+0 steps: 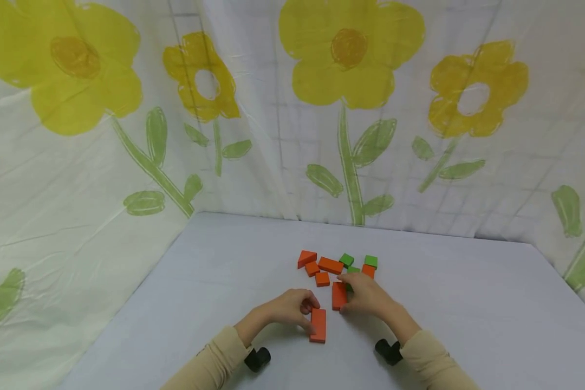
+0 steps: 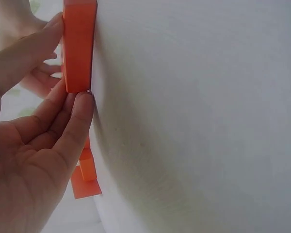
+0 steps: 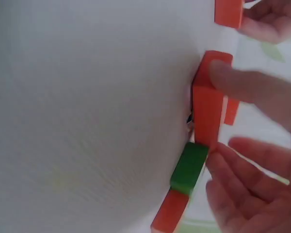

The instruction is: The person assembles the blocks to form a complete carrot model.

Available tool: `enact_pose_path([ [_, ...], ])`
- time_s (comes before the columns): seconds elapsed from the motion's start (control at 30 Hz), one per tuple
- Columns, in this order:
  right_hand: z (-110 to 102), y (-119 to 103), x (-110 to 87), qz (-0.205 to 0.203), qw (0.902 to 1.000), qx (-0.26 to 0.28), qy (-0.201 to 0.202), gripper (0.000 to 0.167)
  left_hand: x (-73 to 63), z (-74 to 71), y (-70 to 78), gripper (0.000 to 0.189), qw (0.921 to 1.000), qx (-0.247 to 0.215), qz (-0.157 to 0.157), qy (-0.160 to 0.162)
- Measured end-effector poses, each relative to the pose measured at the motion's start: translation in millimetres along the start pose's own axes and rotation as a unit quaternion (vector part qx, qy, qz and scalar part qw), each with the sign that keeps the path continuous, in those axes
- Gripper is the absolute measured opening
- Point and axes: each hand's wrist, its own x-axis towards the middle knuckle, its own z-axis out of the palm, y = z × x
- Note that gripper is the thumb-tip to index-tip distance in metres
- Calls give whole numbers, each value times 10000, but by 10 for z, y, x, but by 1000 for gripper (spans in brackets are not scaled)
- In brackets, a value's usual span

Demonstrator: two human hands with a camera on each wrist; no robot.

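Low in the head view, just right of centre, the near block (image 1: 318, 327) lies within the left hand's (image 1: 287, 307) pinch, thumb against its left side and fingers at its upper end. Just above it, the far block (image 1: 338, 296) sits in the right hand (image 1: 368, 295), thumb and fingers parted by its length and gripping both ends; above lie orange blocks (image 1: 330, 265) and green blocks (image 1: 347, 260).
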Motion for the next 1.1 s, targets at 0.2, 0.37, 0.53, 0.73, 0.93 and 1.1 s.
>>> enact_pose_path([
  [0.2, -7, -27, -137, -40, 9999, -23, 122, 64, 6, 1, 3, 39, 10000, 59, -1, -2],
  [0.37, -51, -46, -285, -161, 9996, 218, 47, 62, 11, -7, 17, 39, 10000, 38, 30, -52],
  [0.53, -68, -75, -373, -419, 9979, 398, -304, 61, 12, -19, 53, 38, 10000, 16, 21, -73],
  [0.73, -11, -103, -367, -757, 9952, 324, -525, 58, 32, -18, 87, 38, 9999, 45, 91, 2],
  [0.93, 26, -128, -348, -990, 9929, 316, -578, 54, 73, 2, 67, 37, 9999, 101, 95, 8],
  [1.1, 31, -162, -335, -978, 9927, 326, -628, 53, 81, 5, 68, 36, 9999, 95, 66, 7],
])
